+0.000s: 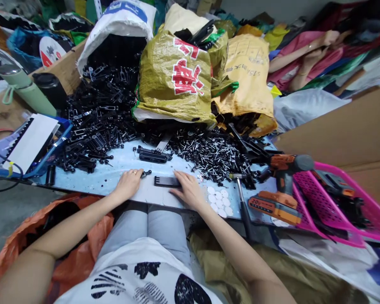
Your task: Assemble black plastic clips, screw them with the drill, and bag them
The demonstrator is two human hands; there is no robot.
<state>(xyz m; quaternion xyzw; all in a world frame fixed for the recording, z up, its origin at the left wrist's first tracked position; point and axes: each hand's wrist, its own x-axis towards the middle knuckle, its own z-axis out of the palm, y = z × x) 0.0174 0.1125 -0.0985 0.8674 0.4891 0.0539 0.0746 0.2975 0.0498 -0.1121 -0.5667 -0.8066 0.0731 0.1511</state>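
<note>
My left hand (128, 182) rests on the light blue tabletop (120, 162) with its fingers curled around a small black screw-like part (146, 172). My right hand (187, 188) lies on the right end of a flat black plastic piece (165, 181) with comb-like teeth, pressing it down with curled fingers. Just beyond, a longer black plastic assembly (154, 155) lies on the table. A heap of small black screws (212, 154) spreads to the right of it.
A pile of black plastic clips (98, 109) fills the left. Yellow woven sacks (177, 80) stand behind. An orange cordless drill (280, 185), a pink basket (335, 202), white round pads (220, 200), a blue tray with papers (31, 143) surround the work spot.
</note>
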